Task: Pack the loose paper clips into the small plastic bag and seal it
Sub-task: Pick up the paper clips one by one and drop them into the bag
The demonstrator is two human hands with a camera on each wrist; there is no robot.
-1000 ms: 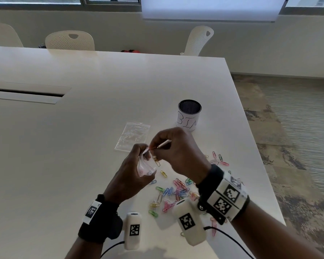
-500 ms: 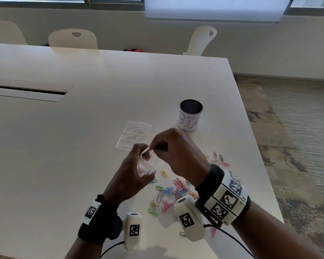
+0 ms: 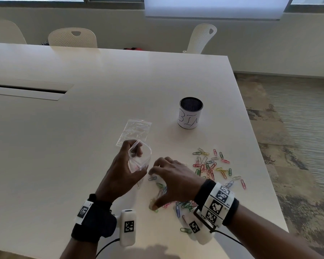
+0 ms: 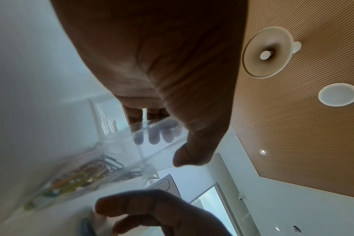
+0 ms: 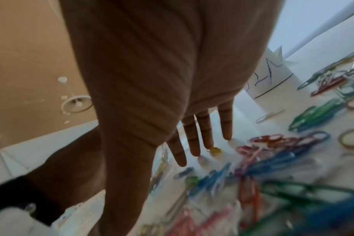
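A: Where does the packing stand?

B: Partway, I'd judge. The left hand [image 3: 123,174] has its fingers and thumb curled round the small plastic bag [image 3: 138,159], holding it up with the mouth gaping. Through its wall in the left wrist view a few paper clips in the bag [image 4: 75,177] show at the bottom.

A: And the right hand?

B: The right hand [image 3: 173,176] is spread low over the table [image 3: 82,90], fingers straight and splayed, holding nothing, with the thumb tip down among the clips. Whether the fingertips touch any I cannot tell.

A: How much is left?

B: Most of it. The loose paper clips [image 3: 211,166] lie scattered to the right of the bag and under the right wrist, far more than are inside. The bag is unsealed.

A: Anything else nearby?

B: A second empty bag [image 3: 136,130] lies flat just beyond the left hand, and a mesh cup [image 3: 190,113] stands farther right.
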